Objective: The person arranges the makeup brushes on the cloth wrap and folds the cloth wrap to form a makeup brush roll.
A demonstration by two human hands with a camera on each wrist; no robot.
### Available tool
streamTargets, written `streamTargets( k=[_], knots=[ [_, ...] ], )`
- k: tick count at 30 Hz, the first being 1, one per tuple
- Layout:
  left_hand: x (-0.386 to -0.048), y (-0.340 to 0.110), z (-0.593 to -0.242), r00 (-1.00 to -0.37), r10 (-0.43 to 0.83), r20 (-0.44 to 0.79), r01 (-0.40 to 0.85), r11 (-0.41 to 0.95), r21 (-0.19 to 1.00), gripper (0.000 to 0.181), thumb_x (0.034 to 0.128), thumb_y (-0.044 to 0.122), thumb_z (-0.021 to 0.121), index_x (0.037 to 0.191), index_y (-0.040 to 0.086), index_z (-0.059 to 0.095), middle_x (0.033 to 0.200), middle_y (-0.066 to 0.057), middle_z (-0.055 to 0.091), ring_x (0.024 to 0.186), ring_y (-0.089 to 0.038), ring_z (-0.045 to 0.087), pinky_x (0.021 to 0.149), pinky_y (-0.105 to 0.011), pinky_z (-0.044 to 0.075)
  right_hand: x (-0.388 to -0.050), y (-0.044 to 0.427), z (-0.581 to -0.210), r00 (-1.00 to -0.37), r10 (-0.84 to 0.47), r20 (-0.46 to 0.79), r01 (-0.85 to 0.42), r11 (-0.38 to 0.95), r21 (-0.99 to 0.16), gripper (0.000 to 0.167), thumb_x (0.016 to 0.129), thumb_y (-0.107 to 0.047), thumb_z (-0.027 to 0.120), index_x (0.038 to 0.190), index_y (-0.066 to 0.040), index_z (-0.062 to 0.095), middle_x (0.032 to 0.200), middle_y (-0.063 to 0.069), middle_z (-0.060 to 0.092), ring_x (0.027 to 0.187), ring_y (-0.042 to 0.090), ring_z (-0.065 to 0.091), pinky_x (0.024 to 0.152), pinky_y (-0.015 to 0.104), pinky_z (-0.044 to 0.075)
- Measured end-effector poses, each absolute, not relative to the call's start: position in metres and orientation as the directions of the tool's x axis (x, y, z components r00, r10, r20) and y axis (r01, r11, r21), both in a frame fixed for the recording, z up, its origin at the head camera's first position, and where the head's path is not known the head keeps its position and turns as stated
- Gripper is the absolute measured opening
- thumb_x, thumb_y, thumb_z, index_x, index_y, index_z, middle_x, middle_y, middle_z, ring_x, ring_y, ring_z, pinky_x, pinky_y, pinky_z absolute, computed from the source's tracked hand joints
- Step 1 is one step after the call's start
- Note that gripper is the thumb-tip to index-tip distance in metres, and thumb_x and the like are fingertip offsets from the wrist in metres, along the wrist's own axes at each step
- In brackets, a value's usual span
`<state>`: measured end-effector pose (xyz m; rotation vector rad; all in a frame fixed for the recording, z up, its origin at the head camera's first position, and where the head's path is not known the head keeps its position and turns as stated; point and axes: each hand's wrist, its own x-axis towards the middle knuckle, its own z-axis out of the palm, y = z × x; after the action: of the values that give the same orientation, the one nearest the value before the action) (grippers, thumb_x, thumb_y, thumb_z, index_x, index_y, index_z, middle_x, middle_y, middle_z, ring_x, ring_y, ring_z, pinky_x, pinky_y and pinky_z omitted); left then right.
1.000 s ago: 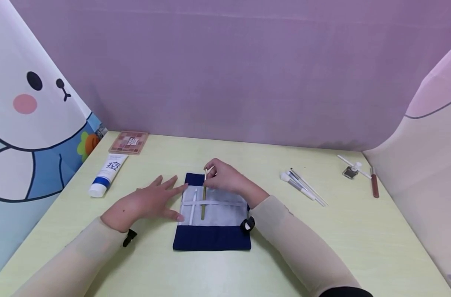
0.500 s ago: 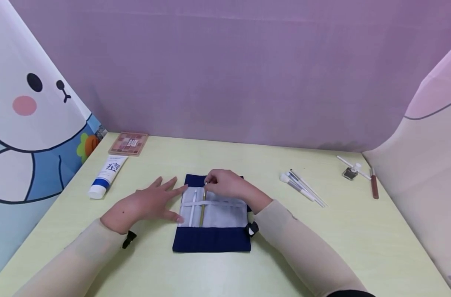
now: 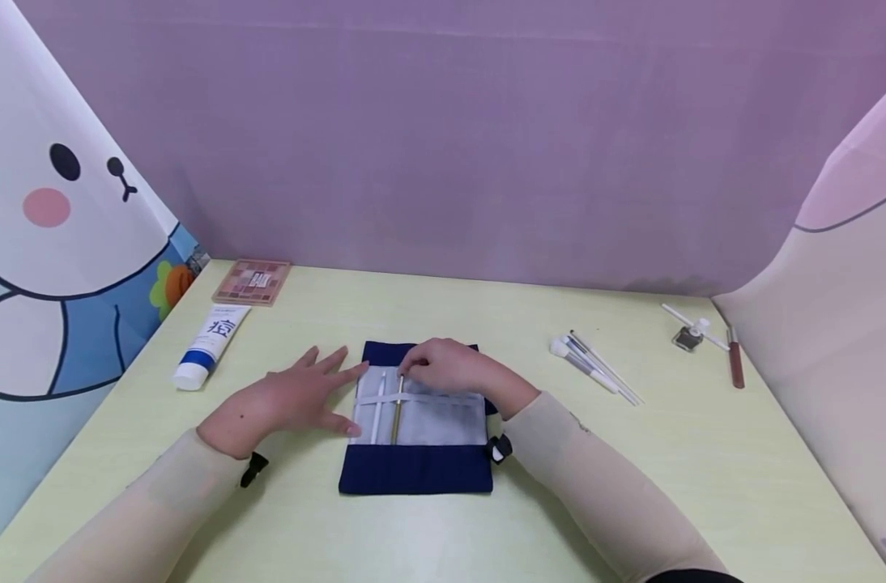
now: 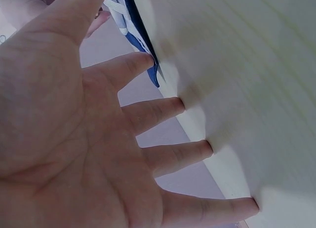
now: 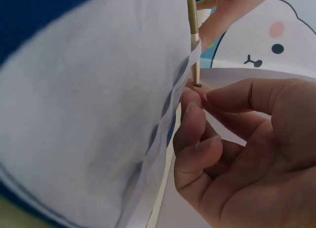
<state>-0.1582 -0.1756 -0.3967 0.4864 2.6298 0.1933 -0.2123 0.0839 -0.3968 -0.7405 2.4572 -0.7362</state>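
Observation:
A navy and light-grey fabric roll (image 3: pixel 443 423) lies unfolded on the table, with a white stick (image 3: pixel 379 413) and a gold-handled brush (image 3: pixel 396 417) under its elastic band. My right hand (image 3: pixel 450 366) pinches the brush's far end between thumb and fingers. In the right wrist view the brush tip (image 5: pixel 197 79) meets the fingertips beside the elastic (image 5: pixel 170 107). With fingers spread, my left hand (image 3: pixel 290 405) rests at the roll's left edge, thumb and index finger touching it. The left wrist view shows the left palm (image 4: pixel 89 139) and fingertips pressed on the table.
Several brushes (image 3: pixel 596 368) lie to the right. Farther right are a small bottle (image 3: pixel 687 338), a white stick (image 3: pixel 676 312) and a brown-handled tool (image 3: pixel 736 364). A white tube (image 3: pixel 213 336) and a pink palette (image 3: pixel 253 282) are at the back left.
The gold-handled brush has slid toward the near edge, down under the band. My right hand has moved nearer with it, still at its far end. The left hand has stayed put.

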Motion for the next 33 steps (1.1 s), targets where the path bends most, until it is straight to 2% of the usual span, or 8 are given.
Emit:
streamTargets(
  k=[8,13,17,24,28,33],
  knots=[
    [-0.157,-0.177,-0.397,-0.837,0.365,-0.407,0.301,0.929,0.215,0.106,0.0838,0.075,0.075,0.170,0.032,0.030,0.180,-0.020,0.016,0.160,-0.065,0.012,0.100,-0.096,0.032,-0.213,0.092,-0.389,-0.738,-0.604,-0.301,-0.319,0.705,-0.633,0.036,0.109,-0.020,0.049,0.135,-0.019,0.074,0.116,-0.002,0.078,0.098,0.015,0.064,0.093,0.035,0.052],
    [-0.157,-0.177,-0.396,-0.840,0.364,-0.402,0.299,0.929,0.218,0.106,0.0837,0.075,0.075,0.170,0.033,0.031,0.180,-0.019,0.016,0.160,-0.065,0.012,0.100,-0.096,0.031,-0.216,0.110,-0.377,-0.761,-0.583,-0.286,-0.253,0.672,-0.696,0.037,0.107,-0.020,0.049,0.137,-0.018,0.072,0.115,0.005,0.079,0.098,0.021,0.071,0.089,0.035,0.057],
    [-0.157,-0.177,-0.398,-0.839,0.369,-0.401,0.297,0.927,0.230,0.106,0.0838,0.074,0.076,0.170,0.032,0.030,0.181,-0.019,0.015,0.160,-0.064,0.011,0.100,-0.097,0.029,-0.217,0.129,-0.371,-0.779,-0.568,-0.265,-0.237,0.659,-0.714,0.036,0.109,-0.024,0.051,0.139,-0.016,0.070,0.116,0.008,0.078,0.098,0.028,0.075,0.086,0.035,0.061],
    [-0.157,-0.176,-0.398,-0.835,0.368,-0.409,0.293,0.926,0.236,0.107,0.0837,0.074,0.076,0.170,0.032,0.029,0.181,-0.019,0.014,0.161,-0.064,0.010,0.100,-0.097,0.028,-0.219,0.171,-0.354,-0.848,-0.497,-0.181,-0.231,0.656,-0.718,0.037,0.110,-0.027,0.052,0.142,-0.016,0.067,0.120,0.012,0.075,0.099,0.032,0.074,0.079,0.036,0.060],
    [-0.157,-0.176,-0.396,-0.836,0.364,-0.410,0.293,0.929,0.227,0.108,0.0832,0.074,0.077,0.170,0.031,0.029,0.181,-0.020,0.015,0.160,-0.064,0.011,0.099,-0.097,0.029,-0.222,0.201,-0.346,-0.879,-0.458,-0.130,-0.223,0.638,-0.737,0.035,0.112,-0.027,0.054,0.143,-0.017,0.065,0.126,0.015,0.073,0.103,0.032,0.073,0.085,0.042,0.062],
    [-0.157,-0.176,-0.396,-0.836,0.366,-0.409,0.292,0.928,0.233,0.108,0.0837,0.073,0.076,0.171,0.032,0.028,0.181,-0.019,0.014,0.160,-0.065,0.010,0.099,-0.098,0.028,-0.228,0.236,-0.341,-0.902,-0.425,-0.075,-0.253,0.660,-0.707,0.036,0.112,-0.027,0.056,0.145,-0.015,0.063,0.131,0.016,0.071,0.106,0.029,0.072,0.088,0.041,0.060]
  ],
)
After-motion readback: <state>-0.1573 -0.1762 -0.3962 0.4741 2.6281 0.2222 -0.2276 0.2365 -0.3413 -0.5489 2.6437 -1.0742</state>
